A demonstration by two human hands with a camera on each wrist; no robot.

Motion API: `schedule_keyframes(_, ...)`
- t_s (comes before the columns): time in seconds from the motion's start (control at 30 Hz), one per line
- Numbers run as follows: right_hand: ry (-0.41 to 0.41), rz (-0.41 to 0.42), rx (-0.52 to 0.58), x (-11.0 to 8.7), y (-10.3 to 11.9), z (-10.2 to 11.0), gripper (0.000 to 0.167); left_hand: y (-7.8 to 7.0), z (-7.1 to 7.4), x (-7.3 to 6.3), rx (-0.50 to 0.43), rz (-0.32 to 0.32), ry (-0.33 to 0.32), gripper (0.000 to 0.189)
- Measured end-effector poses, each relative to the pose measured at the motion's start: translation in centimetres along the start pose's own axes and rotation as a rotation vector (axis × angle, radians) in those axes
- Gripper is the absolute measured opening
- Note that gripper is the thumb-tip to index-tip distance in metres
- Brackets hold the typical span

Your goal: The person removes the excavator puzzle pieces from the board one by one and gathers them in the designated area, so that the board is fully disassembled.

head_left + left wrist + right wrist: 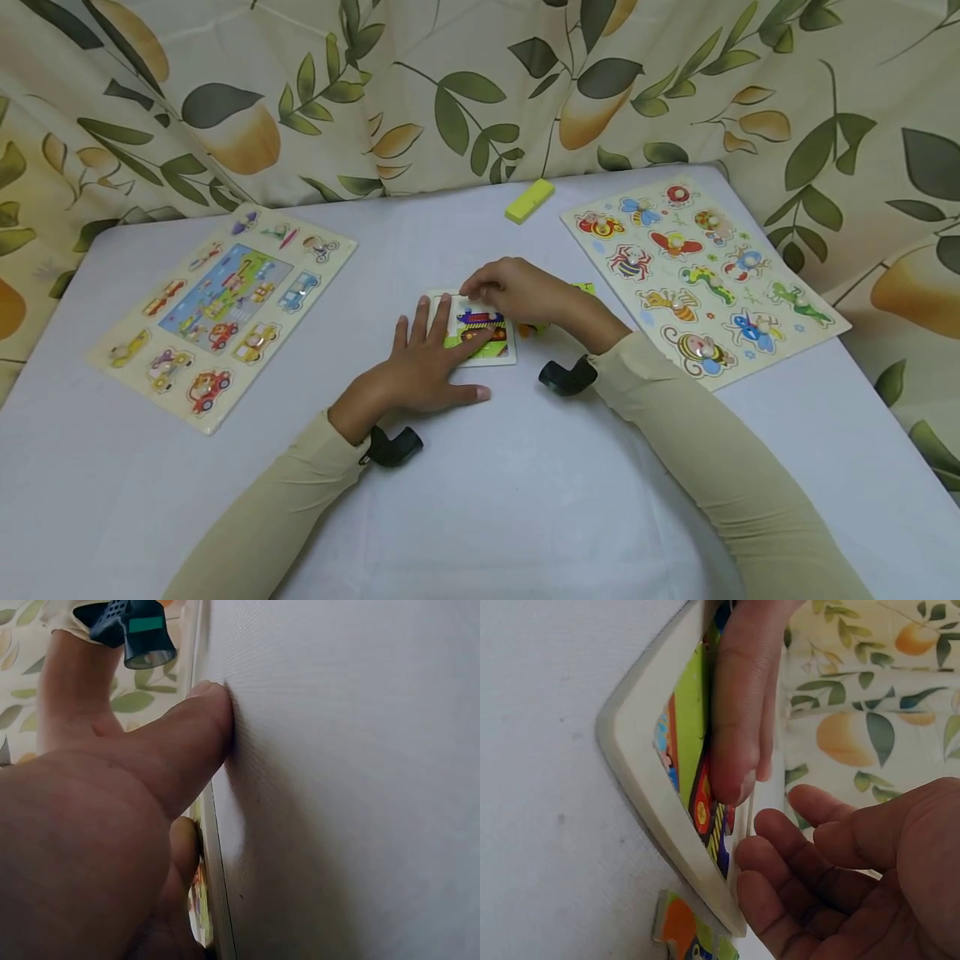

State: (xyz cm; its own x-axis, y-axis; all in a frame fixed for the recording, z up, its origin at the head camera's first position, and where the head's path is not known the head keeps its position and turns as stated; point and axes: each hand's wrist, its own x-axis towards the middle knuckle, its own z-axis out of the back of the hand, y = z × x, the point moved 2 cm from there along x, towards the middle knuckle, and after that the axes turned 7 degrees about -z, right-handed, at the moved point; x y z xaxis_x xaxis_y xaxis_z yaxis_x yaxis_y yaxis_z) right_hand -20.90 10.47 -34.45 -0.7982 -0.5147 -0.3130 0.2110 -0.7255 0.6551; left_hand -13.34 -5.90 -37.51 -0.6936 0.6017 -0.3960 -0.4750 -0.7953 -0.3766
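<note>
My left hand (423,367) lies on the board (646,780), fingers apart; my right hand (517,292) curls loosely, seemingly empty. Mid-assembly, I judge; next calls for pinching the piece (679,922).

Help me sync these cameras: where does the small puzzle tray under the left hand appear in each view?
Head: puzzle tray near the centre, partly under the left hand.
Left wrist: puzzle tray as a thin, nearly edge-on sliver, low and just left of centre.
Right wrist: puzzle tray large, left of centre, one corner pointing left.
Shared landmark: leafy curtain, top, upper left and upper right respectively.
</note>
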Motion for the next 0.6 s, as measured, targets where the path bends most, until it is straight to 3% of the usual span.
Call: schedule_keyframes(0.6, 0.017, 0.012, 0.051, 0.51, 0.12, -0.79, 0.031, -0.02, 0.05, -0.33, -0.014, -0.028, -0.026, 0.079)
